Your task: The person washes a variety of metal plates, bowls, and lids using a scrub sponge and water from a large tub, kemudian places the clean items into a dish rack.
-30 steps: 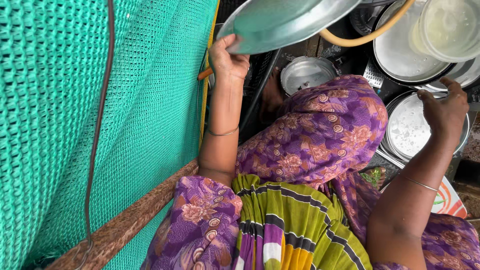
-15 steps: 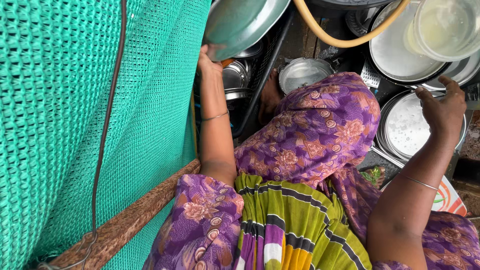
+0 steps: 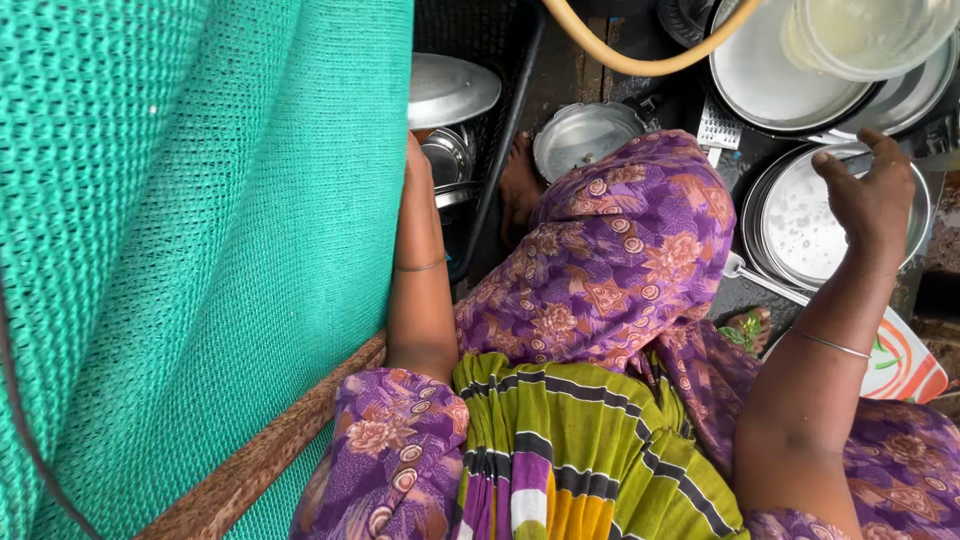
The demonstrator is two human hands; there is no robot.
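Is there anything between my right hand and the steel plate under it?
Nothing visible. The right hand hovers open over the far rim of the steel plate, with no other object between them.

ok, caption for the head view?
Left hand beside round steel plate in black crate; right hand over wet steel pan.

Seeing teal-green mesh net w/ open weave, left side. My dress purple, pink-orange floral print. Cloth striped olive-green, purple, white, bit of yellow. Steel plates silvery grey. Hose mustard yellow. Plate at right: white w/ orange bands, green bits.
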